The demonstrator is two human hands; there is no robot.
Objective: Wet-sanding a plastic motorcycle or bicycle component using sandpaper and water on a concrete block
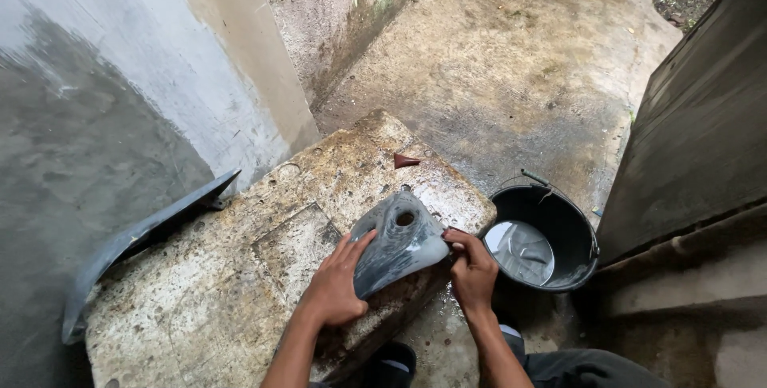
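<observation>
A grey curved plastic panel (403,240) with a round hole lies wet on a stained concrete slab (240,276). My left hand (335,284) rests flat on the panel's lower left edge, fingers spread. At the panel's right edge, my right hand (471,268) pinches or presses it with closed fingers; whether something small is in that hand I cannot tell.
A black bucket (579,228) with water stands on the ground right of the slab. A long dark curved fender-like panel (144,236) leans at the slab's left edge against the grey wall. A small reddish cone-shaped piece (405,161) lies near the slab's far edge. A dark wall runs along the right.
</observation>
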